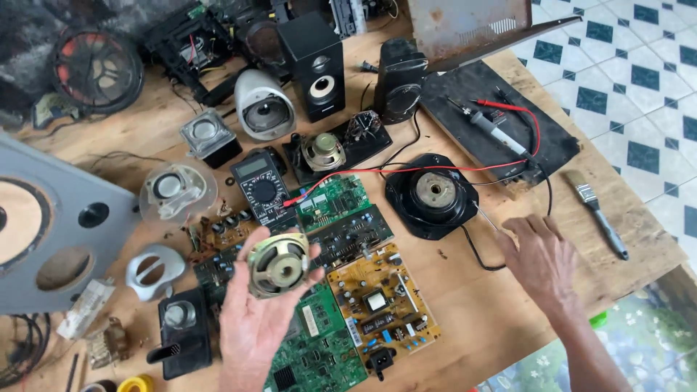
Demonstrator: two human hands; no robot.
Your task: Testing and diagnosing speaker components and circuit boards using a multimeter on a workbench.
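1. A small round speaker driver (278, 264), with a dull metal frame and a dark paper cone, sits cradled in the person's left hand (255, 319), held up above the wooden workbench (479, 319); the fingers curl around its rim, gripping it.
2. The right hand (541, 258) lies open and flat, palm down, on the bare planks, fingers spread, its fingertips close to a thin metal probe or screwdriver shaft (485, 216).
3. Beneath the raised driver lie several circuit boards: a yellow-brown one (383, 305) studded with a transformer and capacitors, and glossy green ones (319, 348) beside it.
4. Just beyond them rests a black digital multimeter (261, 189) with a round dial, its red lead (406, 168) trailing across the table.
5. Between the boards and the right hand sits a larger loudspeaker (433, 194), face down in a black square frame, its round magnet uppermost.
6. Farther back stand a black box speaker (316, 69) and a white rounded one (263, 107).
7. A soldering iron (494, 131) lies on a scuffed black panel; a bristle paintbrush (597, 214) rests near the table's right edge.
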